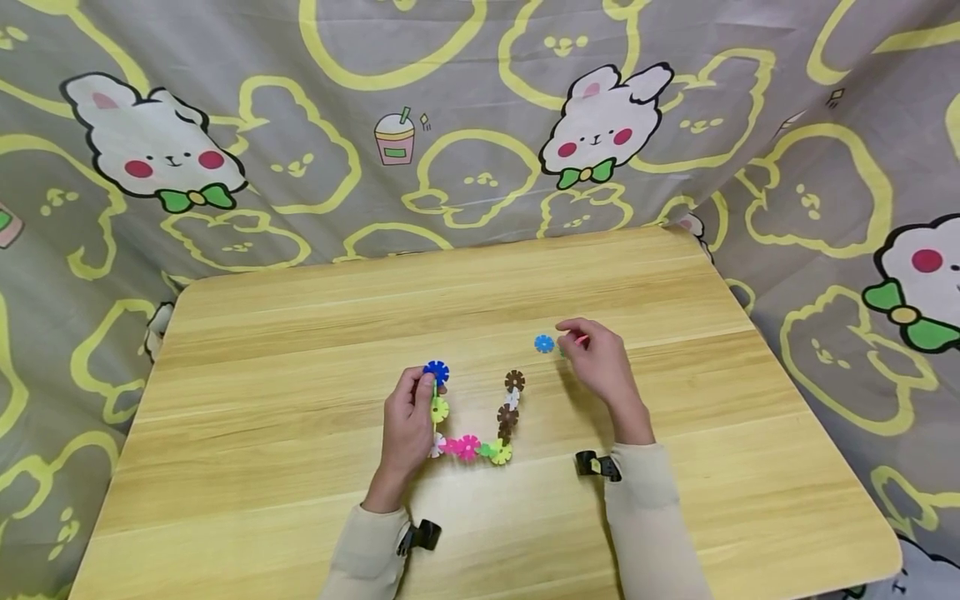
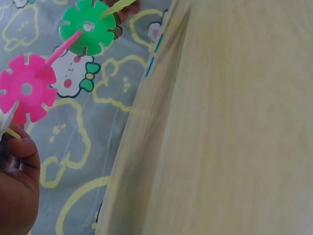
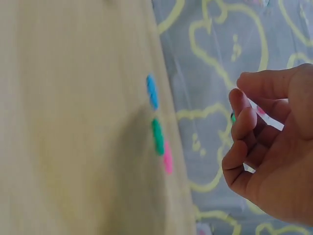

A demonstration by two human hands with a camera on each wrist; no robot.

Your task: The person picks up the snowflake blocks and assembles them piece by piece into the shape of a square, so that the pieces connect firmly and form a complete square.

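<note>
My left hand [image 1: 408, 412] grips the left side of a U-shaped chain of interlocking plastic snowflake discs. A dark blue disc [image 1: 437, 372] tops that side, and a brown disc [image 1: 514, 381] ends the other. Along the bottom are a pink disc [image 1: 469, 441] and a yellow-green disc [image 1: 501, 454]. The left wrist view shows a pink disc [image 2: 17, 73] and a green disc [image 2: 73, 32] of the chain above the fingers. With its fingers loosely bent and nothing between them, my right hand [image 1: 602, 367] hovers by a light blue disc [image 1: 543, 343].
Beside the light blue disc, a green disc [image 3: 157, 137] and a pink disc [image 3: 168, 157] lie on the wooden table [image 1: 300, 333]. A patterned grey curtain [image 1: 465, 108] hangs behind the table and at its sides. Both wrists wear black straps.
</note>
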